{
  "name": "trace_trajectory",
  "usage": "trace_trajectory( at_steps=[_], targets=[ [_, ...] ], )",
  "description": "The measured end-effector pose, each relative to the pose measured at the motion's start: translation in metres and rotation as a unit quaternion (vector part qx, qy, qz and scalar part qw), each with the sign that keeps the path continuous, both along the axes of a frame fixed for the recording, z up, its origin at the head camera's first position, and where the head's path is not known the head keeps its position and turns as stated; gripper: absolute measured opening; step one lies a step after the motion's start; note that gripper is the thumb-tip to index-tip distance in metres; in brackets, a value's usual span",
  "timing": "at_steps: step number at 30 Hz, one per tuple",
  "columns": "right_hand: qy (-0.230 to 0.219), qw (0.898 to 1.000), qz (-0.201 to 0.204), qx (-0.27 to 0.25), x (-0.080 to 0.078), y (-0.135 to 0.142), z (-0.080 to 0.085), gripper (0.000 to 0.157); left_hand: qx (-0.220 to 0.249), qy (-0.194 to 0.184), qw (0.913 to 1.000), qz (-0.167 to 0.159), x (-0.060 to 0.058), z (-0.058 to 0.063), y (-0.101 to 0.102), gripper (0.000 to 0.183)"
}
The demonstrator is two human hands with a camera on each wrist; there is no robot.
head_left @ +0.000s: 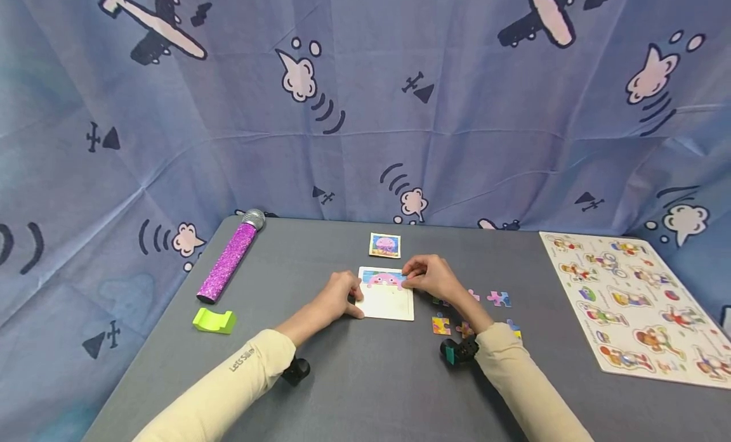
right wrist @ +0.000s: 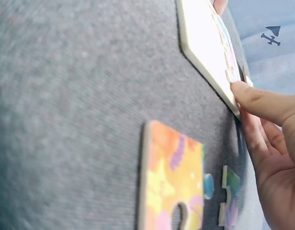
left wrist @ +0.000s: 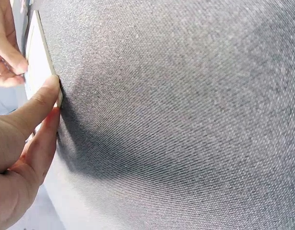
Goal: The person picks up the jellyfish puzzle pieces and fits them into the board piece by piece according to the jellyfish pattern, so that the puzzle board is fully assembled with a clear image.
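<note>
1. Puzzle board [head_left: 385, 306]: it is lying on the desk [head_left: 365, 385] between the two hands. The near part is showing as bare pale base; a joined pink-and-blue strip [head_left: 382, 279] is filling the far edge.
2. Left hand [head_left: 338, 297]: the grip is pinching the board's left edge, thumb on the upper face, a finger against the side.
3. Right hand [head_left: 432, 278]: the grip is pinching the far right edge, the thumb resting at the end of the strip, fingers outside the edge.
4. Governing relation: the loose puzzle pieces are lying to the right of the board, on both sides of the right forearm [head_left: 473, 314], so the right hand is standing nearer. The yellow piece [head_left: 441, 325] is sitting just beside the board, back toward the person from the right grip.
5. Axis: the board is appearing nearly square, with no long axis to be told; the strip's length is running left to right, from hand to hand.
6. Picture card [head_left: 385, 245]: it is lying beyond the board, apart from both hands.
</note>
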State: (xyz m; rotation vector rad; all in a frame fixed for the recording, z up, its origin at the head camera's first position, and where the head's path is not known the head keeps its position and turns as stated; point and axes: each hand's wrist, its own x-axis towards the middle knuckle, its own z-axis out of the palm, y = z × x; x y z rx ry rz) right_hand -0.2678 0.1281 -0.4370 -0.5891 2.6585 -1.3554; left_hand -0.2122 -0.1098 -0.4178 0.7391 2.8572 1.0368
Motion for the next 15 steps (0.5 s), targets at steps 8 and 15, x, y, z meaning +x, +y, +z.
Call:
trace_trajectory(
  at_steps=[8,15],
  targets=[
    [-0.01,0.998,0.016,-0.052,0.002,0.005,0.002,0.019,0.003,0.001,1.0,-0.005,0.0,0.001,-0.001,0.028],
    [-0.035,0.992,0.006,-0.121,0.008,0.018,-0.001,0.023,0.003,0.02,0.9993,-0.031,-0.001,-0.004,-0.007,0.028]
  ],
)
